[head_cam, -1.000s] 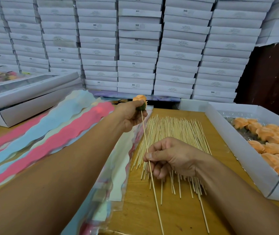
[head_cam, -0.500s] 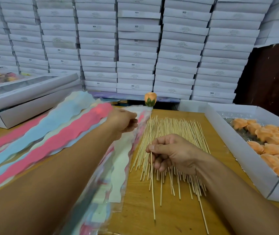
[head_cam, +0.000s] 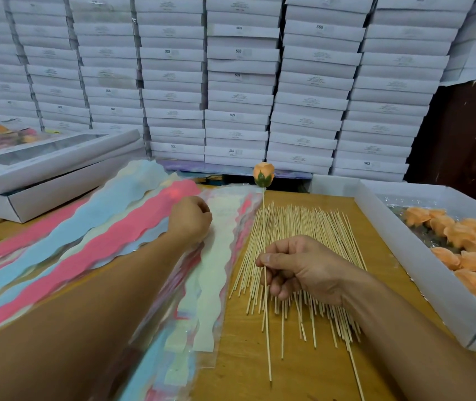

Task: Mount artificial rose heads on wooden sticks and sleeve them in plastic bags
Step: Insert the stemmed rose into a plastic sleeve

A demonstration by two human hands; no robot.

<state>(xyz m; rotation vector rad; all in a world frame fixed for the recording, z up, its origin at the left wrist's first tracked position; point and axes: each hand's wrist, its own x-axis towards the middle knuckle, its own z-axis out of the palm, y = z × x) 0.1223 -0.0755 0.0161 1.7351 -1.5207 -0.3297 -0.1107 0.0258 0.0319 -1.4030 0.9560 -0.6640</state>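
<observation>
Landmark is the loose pile of thin wooden sticks on the tan wooden table. Bare tabletop shows only nearer than the pile. Right of it, the white cardboard tray of orange rose heads walls things in. Left, fanned plastic bags with pink, blue and cream wavy strips. Right hand pinches one stick over the pile, orange rosebud at its far tip. Left hand, fingers curled, rests on the bags; whether it grips one, can't tell.

Peach-orange rose head with green sepals; pale tan sticks; pink, blue and cream wavy-edged bags left of the sticks; white boxes.
</observation>
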